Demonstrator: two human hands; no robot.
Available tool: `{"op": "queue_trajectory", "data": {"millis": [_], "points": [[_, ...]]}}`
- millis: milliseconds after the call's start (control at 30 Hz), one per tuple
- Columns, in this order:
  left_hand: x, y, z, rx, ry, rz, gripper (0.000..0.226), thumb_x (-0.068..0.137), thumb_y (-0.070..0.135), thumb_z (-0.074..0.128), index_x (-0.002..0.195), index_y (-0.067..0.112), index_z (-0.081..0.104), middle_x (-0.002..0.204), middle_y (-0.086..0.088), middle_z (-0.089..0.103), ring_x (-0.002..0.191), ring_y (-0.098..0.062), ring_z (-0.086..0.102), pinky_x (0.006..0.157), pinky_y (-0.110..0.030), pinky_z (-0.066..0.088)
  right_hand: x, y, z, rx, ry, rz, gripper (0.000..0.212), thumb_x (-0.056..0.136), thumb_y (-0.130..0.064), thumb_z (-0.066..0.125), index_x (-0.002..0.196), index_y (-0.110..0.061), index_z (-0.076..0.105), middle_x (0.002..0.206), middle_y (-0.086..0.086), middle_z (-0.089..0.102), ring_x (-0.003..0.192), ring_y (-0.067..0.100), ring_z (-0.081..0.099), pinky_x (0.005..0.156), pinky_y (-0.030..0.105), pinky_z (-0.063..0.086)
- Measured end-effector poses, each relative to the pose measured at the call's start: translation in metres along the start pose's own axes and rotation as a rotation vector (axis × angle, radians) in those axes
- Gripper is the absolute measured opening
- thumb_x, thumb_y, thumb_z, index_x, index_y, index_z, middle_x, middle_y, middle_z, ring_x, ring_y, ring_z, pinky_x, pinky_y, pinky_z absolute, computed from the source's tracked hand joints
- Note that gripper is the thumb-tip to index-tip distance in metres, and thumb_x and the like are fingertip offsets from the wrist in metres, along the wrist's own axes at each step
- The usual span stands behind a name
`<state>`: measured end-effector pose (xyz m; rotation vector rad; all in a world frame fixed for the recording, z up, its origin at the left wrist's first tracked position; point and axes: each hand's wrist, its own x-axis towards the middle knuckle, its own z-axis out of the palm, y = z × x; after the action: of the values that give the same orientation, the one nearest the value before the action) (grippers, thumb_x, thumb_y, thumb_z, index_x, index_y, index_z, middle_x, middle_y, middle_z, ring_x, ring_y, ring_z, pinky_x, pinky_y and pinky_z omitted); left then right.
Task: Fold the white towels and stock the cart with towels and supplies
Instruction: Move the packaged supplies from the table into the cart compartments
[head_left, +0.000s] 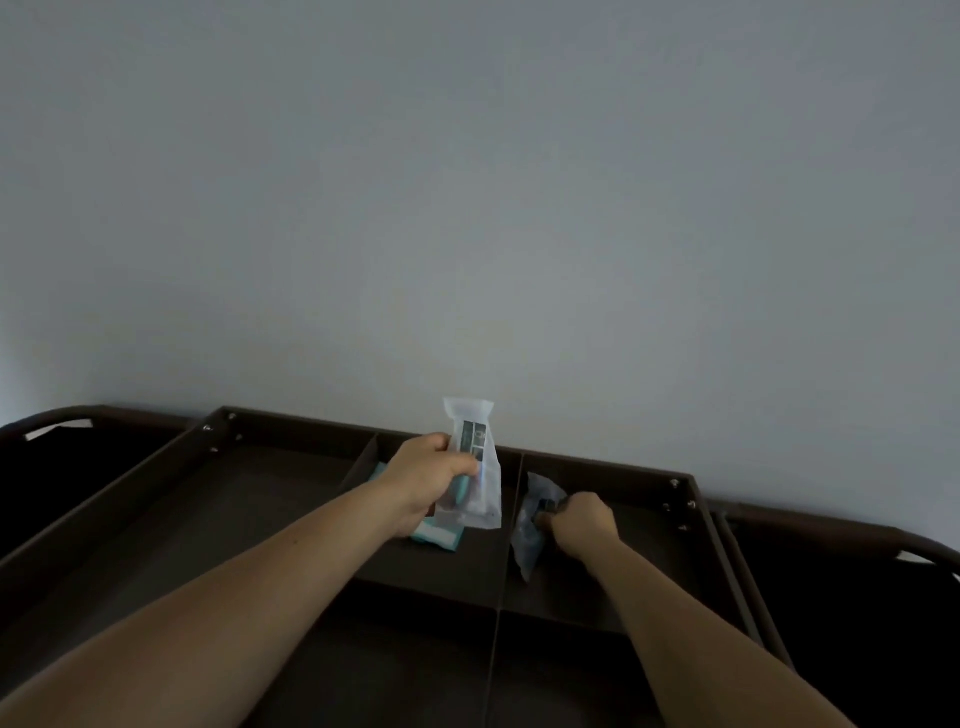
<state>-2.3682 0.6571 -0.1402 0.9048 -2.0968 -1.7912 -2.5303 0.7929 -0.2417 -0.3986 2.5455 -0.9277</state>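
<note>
My left grip (431, 486) holds white packet (475, 462) left of cart divider (502, 597); my right grip (584, 525) clutches clear pouch (525, 545) just right of it.

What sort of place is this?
Likely a hotel housekeeping area: a dark brown compartmented cart tray against a plain grey wall; left hand grips a clear plastic toiletry packet, right hand a crumpled clear packet.
</note>
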Motion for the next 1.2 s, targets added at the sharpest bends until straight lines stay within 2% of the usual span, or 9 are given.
{"op": "queue_trajectory", "data": {"millis": [133,300,433,533,633,833,933,1067,1200], "points": [[0.007,0.004,0.009,0.024,-0.035,0.012,0.018,0.087,0.013,0.069,0.104,0.016,0.069,0.107,-0.005,0.07,0.101,-0.024,0.064,0.094,-0.046,0.052,-0.027,-0.015,-0.029,-0.056,0.195,-0.175,0.031,0.093,-0.038,0.062,0.082,-0.009,0.066,0.072,0.003,0.062,0.069,0.019,0.062,0.049,0.024,0.038],[0.016,0.01,0.037,-0.002,-0.079,0.061,0.018,0.082,0.017,0.076,0.099,0.015,0.071,0.1,-0.008,0.074,0.097,-0.026,0.07,0.09,-0.046,0.057,-0.077,-0.037,-0.064,0.504,-0.123,-0.293,0.03,0.098,-0.036,0.059,0.095,-0.008,0.07,0.082,0.007,0.074,0.062,0.015,0.065,0.049,0.025,0.044],[0.019,0.013,0.06,-0.113,-0.1,0.059,0.015,0.085,0.022,0.073,0.093,0.01,0.074,0.094,-0.013,0.076,0.094,-0.033,0.071,0.089,-0.053,0.057,-0.091,-0.026,-0.069,0.488,-0.071,-0.329,0.01,0.092,-0.023,0.07,0.094,-0.014,0.07,0.066,-0.007,0.069,0.05,0.002,0.059,0.047,0.018,0.042],[0.019,0.016,0.073,-0.148,-0.152,0.044,0.02,0.091,0.024,0.066,0.097,0.006,0.075,0.093,-0.014,0.076,0.086,-0.031,0.072,0.079,-0.045,0.06,-0.09,-0.016,-0.074,0.537,0.017,-0.277,0.007,0.088,-0.017,0.075,0.083,-0.017,0.069,0.063,-0.009,0.069,0.053,0.0,0.063,0.046,0.013,0.043],[0.015,0.018,0.078,-0.052,-0.174,0.082,0.022,0.092,0.026,0.061,0.091,0.007,0.072,0.086,-0.011,0.07,0.07,-0.022,0.062,0.056,-0.031,0.046,-0.083,-0.002,-0.077,0.485,0.072,-0.179,0.011,0.086,-0.016,0.076,0.078,-0.016,0.068,0.068,-0.006,0.068,0.053,0.002,0.061,0.044,0.013,0.042],[0.008,0.014,0.053,0.068,-0.033,0.102,0.019,0.093,0.024,0.058,0.099,0.007,0.066,0.098,-0.006,0.064,0.078,-0.018,0.062,0.058,-0.028,0.044,-0.056,0.032,-0.049,0.317,0.017,0.092,0.014,0.082,-0.014,0.079,0.085,-0.004,0.069,0.081,0.009,0.071,0.069,0.022,0.069,0.061,0.032,0.059],[-0.004,0.008,0.034,0.099,0.019,0.101,0.017,0.093,0.023,0.059,0.101,0.01,0.066,0.103,-0.004,0.065,0.084,-0.019,0.066,0.059,-0.029,0.046,-0.049,0.031,-0.036,0.302,-0.005,0.149,0.013,0.084,-0.012,0.076,0.086,-0.005,0.065,0.082,0.012,0.071,0.069,0.023,0.069,0.057,0.031,0.056],[-0.022,-0.001,0.003,0.098,0.117,0.085,0.018,0.092,0.019,0.061,0.103,0.007,0.068,0.106,-0.005,0.067,0.084,-0.019,0.068,0.057,-0.028,0.045,-0.037,0.026,-0.036,0.098,0.007,0.129,0.014,0.09,-0.017,0.068,0.084,-0.005,0.064,0.071,0.012,0.072,0.058,0.022,0.068,0.062,0.033,0.059],[-0.046,-0.015,-0.025,0.078,0.22,0.045,0.014,0.088,0.02,0.063,0.098,0.012,0.069,0.104,-0.009,0.069,0.086,-0.02,0.071,0.058,-0.029,0.046,-0.033,0.022,-0.032,-0.13,0.012,0.038,0.018,0.089,-0.024,0.065,0.083,-0.007,0.062,0.079,0.012,0.07,0.073,0.025,0.069,0.073,0.035,0.06]]}}
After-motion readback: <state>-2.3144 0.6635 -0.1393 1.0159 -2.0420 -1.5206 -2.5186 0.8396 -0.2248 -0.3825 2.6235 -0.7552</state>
